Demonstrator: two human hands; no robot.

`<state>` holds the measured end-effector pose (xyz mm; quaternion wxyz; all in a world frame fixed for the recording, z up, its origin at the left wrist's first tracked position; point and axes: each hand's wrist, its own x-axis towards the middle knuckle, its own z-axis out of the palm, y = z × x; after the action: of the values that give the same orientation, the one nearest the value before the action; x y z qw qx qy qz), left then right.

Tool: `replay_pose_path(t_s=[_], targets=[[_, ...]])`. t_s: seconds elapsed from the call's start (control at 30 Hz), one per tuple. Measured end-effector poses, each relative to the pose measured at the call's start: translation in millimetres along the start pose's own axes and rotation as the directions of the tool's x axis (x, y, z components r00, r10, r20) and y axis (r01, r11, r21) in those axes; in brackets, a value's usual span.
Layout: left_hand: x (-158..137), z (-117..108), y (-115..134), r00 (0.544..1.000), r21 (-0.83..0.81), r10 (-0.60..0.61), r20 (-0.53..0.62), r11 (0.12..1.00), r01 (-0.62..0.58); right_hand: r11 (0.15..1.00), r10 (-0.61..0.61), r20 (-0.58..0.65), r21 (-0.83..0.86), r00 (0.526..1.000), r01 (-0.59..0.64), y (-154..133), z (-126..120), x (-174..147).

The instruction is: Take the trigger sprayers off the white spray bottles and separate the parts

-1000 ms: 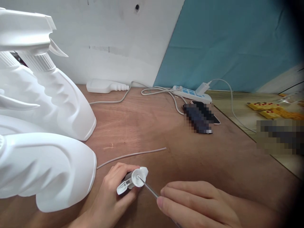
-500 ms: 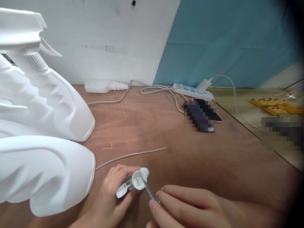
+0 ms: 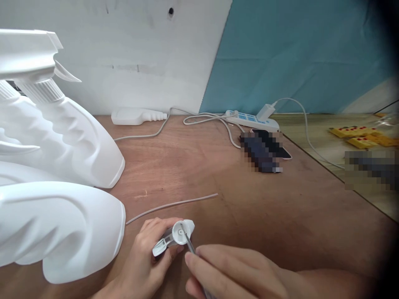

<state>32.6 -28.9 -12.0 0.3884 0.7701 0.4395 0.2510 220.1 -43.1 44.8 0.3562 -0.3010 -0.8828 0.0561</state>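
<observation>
1 spray head is getting all the attention over here, and it's sitting in the left hand on the near side of the counter. Round mouth faces the right hand, which has a slim metal tool with its tip inside that mouth, next to the little post in the middle. Can't tell if the tip is actually touching the wall or just hovering in there.

If you're after doing this bit nicely, I reckon the trick is letting the left hand be the vice: no twisting, mouth turned up toward your eyes so you can see past your own fingers. Then tiny moves with the tool, going in straight instead of prying sideways, since the plastic looks thin and the tip could skid off it. Resting the right wrist on the counter would probably help too.

Hand check: the left hand is curled around the head, fingers over the top and thumb underneath, gap only as wide as the part. The right hand is in a narrow pinch, fingertips together on the tool's shaft, pretty close to the tip. That seems good for control, though it might block the view. A thin tube lies just beyond the left hand, and white bottles crowd in at left.
</observation>
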Motion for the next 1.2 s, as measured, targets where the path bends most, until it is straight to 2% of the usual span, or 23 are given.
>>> replay_pose_path(t_s=[0.07,0.2,0.3,0.47,0.63,0.97,1.2], targets=[[0.6,0.3,-0.9,1.0,0.0,-0.004,0.016,1.0,0.004,0.995,0.042,-0.054,0.095,0.998,-0.037,8.6,-0.4,2.1],[1.8,1.0,-1.3,0.999,-0.022,-0.016,0.029,1.0,0.017,0.942,0.171,-0.01,0.296,0.985,-0.16,25.1,-8.2,9.5],[2.1,1.7,-0.2,1.0,-0.049,-0.03,-0.002,0.998,0.03,0.881,0.289,0.009,0.389,0.957,-0.269,30.7,-11.0,11.1],[2.0,3.0,-1.1,0.998,-0.082,-0.057,-0.03,0.995,0.055,0.783,0.423,0.023,0.494,0.906,-0.378,34.4,-7.7,9.0],[1.8,3.4,-2.8,0.997,-0.089,-0.064,-0.042,0.994,0.06,0.723,0.497,0.046,0.53,0.866,-0.443,35.6,-7.5,11.2],[0.7,1.0,-3.4,0.998,-0.063,-0.055,-0.007,0.997,0.054,0.678,0.544,0.068,0.551,0.837,-0.486,32.0,-10.4,11.7],[0.4,-0.8,-5.6,0.998,-0.053,0.05,0.043,0.997,-0.048,0.547,0.621,0.194,0.587,0.759,-0.597,34.9,-11.1,15.2]])
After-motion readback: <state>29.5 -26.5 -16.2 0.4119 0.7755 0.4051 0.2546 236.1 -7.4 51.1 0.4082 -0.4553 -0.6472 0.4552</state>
